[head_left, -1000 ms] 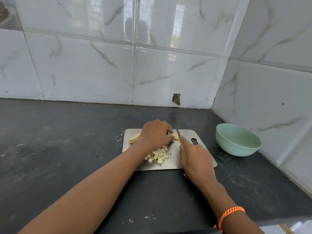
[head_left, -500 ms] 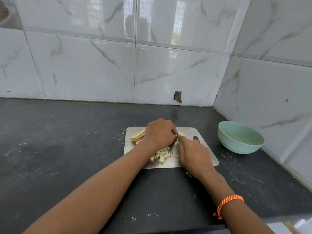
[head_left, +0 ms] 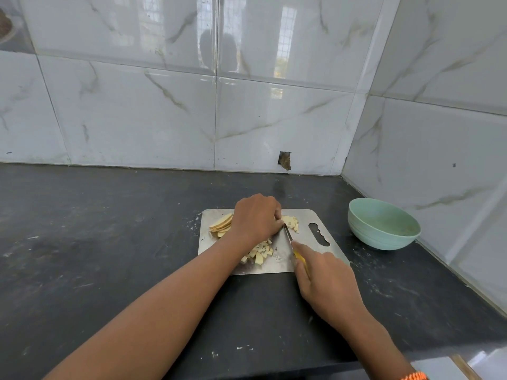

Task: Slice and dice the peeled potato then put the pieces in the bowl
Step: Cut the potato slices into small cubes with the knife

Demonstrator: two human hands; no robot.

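Observation:
A steel cutting board [head_left: 310, 218] lies on the dark counter. On its far left sit stacked potato slices [head_left: 221, 225], and my left hand [head_left: 256, 218] curls over them, holding them down. Diced potato pieces [head_left: 259, 253] lie near the board's front, and a smaller heap of cubes [head_left: 292, 222] lies just right of my left hand. My right hand [head_left: 326, 281] grips the yellow handle of a knife [head_left: 288, 237], its forefinger laid along the spine. The blade's tip meets the board next to my left fingers. The green bowl [head_left: 384, 224] stands to the right of the board; I see no pieces inside it.
The black counter [head_left: 109, 242] stretches wide to the left. Marble-look tiled walls close off the back and the right side, right behind the bowl. The counter's front edge runs under my right wrist, which wears an orange bracelet [head_left: 415, 376].
My right hand has drawn back toward me with the knife, so the blade now shows across the board. A small heap of fresh cubes now shows to the right of my left hand.

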